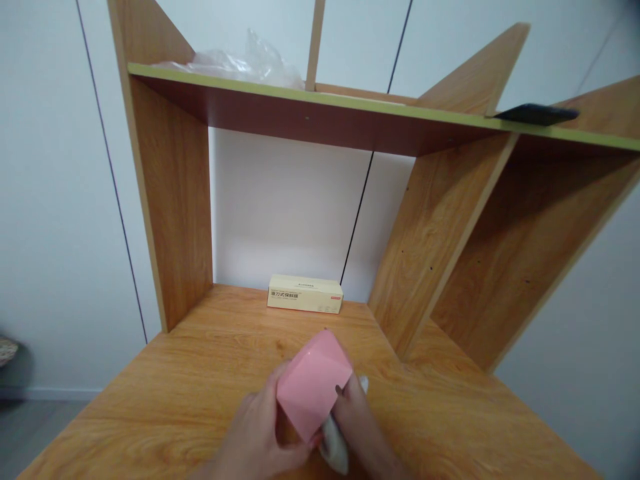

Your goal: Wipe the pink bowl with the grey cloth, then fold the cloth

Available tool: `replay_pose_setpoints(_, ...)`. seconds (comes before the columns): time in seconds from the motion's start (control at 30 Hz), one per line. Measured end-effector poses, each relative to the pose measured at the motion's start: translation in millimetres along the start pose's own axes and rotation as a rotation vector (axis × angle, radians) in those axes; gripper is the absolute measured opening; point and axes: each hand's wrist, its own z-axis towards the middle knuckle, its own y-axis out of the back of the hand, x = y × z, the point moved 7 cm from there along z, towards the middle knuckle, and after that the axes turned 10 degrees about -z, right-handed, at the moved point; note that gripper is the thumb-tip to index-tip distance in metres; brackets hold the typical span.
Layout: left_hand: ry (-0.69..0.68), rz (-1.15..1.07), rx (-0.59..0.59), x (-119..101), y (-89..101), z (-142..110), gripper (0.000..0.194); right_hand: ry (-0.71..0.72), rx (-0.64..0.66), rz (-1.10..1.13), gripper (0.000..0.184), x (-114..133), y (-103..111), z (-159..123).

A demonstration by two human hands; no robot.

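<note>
White wall panels (55, 200), marked by thin dark seams, are seen behind a wood-grain table (210, 380). Over the near part of that table, between two bare hands, a pink faceted object (315, 387) is held, its flat faces set at angles; at three o'clock on it, close to the edge, a small dark spot is shown. At eight o'clock it is gripped by the left hand (260, 427), whose fingers are bent around its side, with the thumb brought toward its lower corner. At four o'clock the right hand (357, 417) is placed close against it, and a white cloth (334, 448) is clasped in its curled fingers; their tips are hidden, so whether the object is also pinched by them cannot be told. Most of the visible cloth is hung out at five o'clock.

Farther out, at twelve o'clock, a cream carton (305, 297) printed with dark characters is laid lengthwise near the back of the table. Above it, a long shelf (300, 110) with a yellow-green front edge is carried by upright boards (445, 247). On this shelf, a clear plastic bag (245, 67) is crumpled toward eleven o'clock, and a dark flat item (537, 115) is rested between one and two.
</note>
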Motion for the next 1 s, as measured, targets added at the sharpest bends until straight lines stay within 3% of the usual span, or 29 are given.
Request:
replay_pose_setpoints(0.07,-0.014,0.031,-0.041,-3,3.5,-1,0.074,-0.044,0.03,0.027,0.05,2,-1,1)
replay_pose_setpoints(0.17,-0.018,0.17,-0.095,-6,11.7,-1,0.076,-0.069,0.006,-0.162,0.067,8,10,5)
replay_pose_setpoints(0.33,-0.126,0.403,-0.012,-19,9.8,2,0.081,0.19,-0.039,-0.546,0.069,20,21,3)
replay_pose_setpoints(0.43,-0.159,0.44,0.002,-20,11.3,5,0.083,0.229,0.008,-0.506,0.068,17,16,0)
replay_pose_setpoints(0.63,0.038,0.106,0.029,1,13.1,7,0.089,-0.06,0.043,-0.01,0.065,6,13,3)
replay_pose_setpoints(0.73,0.052,-0.002,0.067,4,2.8,4,0.09,-0.093,0.035,0.145,0.065,6,9,3)
replay_pose_setpoints(0.87,0.005,0.004,0.01,1,1.9,1,0.087,-0.087,0.045,-0.007,0.065,7,5,3)
replay_pose_setpoints(1.0,-0.043,0.268,-0.002,-4,7.5,0,0.084,0.009,-0.02,-0.352,0.065,13,18,5)
